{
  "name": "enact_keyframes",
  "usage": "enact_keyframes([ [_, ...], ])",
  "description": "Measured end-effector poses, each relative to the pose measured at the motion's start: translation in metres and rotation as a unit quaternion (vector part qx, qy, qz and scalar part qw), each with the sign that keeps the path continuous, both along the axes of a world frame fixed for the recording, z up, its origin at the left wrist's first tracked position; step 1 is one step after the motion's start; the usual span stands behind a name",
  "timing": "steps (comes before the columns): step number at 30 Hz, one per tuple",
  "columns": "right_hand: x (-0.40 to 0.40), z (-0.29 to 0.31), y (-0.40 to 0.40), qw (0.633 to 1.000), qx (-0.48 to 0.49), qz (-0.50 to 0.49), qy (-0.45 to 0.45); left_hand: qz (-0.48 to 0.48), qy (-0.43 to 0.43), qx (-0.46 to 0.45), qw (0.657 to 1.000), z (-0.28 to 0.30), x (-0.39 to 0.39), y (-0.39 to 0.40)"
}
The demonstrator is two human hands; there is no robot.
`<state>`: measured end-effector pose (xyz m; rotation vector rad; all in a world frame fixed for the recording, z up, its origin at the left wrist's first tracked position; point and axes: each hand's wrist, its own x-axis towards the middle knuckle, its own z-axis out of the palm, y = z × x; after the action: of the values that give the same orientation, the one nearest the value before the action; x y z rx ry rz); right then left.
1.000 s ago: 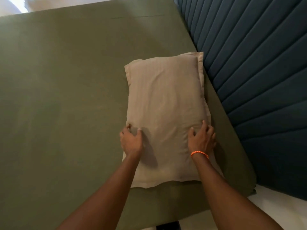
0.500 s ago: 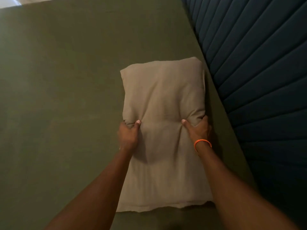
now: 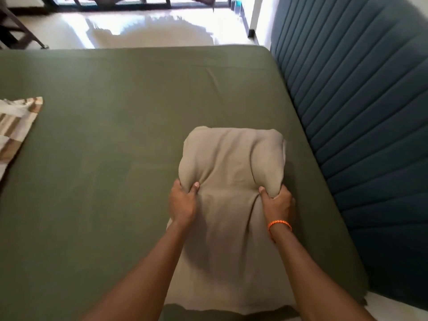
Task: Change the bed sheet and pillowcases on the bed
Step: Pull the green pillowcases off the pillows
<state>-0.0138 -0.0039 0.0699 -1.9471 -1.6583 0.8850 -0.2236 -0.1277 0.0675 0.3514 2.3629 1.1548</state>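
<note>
A: One olive-green bed sheet (image 3: 104, 158) covers nearly the whole surface, pulled smooth, with a faint crease toward the far edge.

B: And round it?

A: A dark blue padded headboard (image 3: 361, 107) with stitched ribs runs along the right side. Beyond the far edge, a pale glossy floor (image 3: 143, 31) catches bright glare, with dark frames at the top.

B: The pillow?

A: The pillow (image 3: 229, 163) in a beige pillowcase lies on the sheet near the headboard, its slack open end trailing toward the person.

B: Hands?

A: The left hand (image 3: 183, 202) and right hand (image 3: 278, 202) each grip a bunched side of it. An orange bracelet (image 3: 279, 224) rings the right wrist. A striped cloth (image 3: 16, 126) lies at the left edge.
</note>
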Motion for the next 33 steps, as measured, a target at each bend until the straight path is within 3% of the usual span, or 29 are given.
enact_keyframes([
  [6,-0.066,0.062,-0.138,0.999,0.031,0.014,-0.040,-0.014,0.035,0.010,0.999,0.060,-0.062,-0.136],
  [15,-0.182,0.157,-0.342,0.998,0.057,0.006,0.008,-0.004,0.085,0.011,0.996,0.172,-0.178,-0.340],
  [25,-0.287,0.225,-0.470,0.996,0.080,0.034,0.021,0.029,0.104,0.060,0.992,0.225,-0.280,-0.474],
  [33,-0.356,0.241,-0.560,0.995,0.098,0.020,0.020,0.035,0.123,0.049,0.991,0.246,-0.347,-0.566],
])
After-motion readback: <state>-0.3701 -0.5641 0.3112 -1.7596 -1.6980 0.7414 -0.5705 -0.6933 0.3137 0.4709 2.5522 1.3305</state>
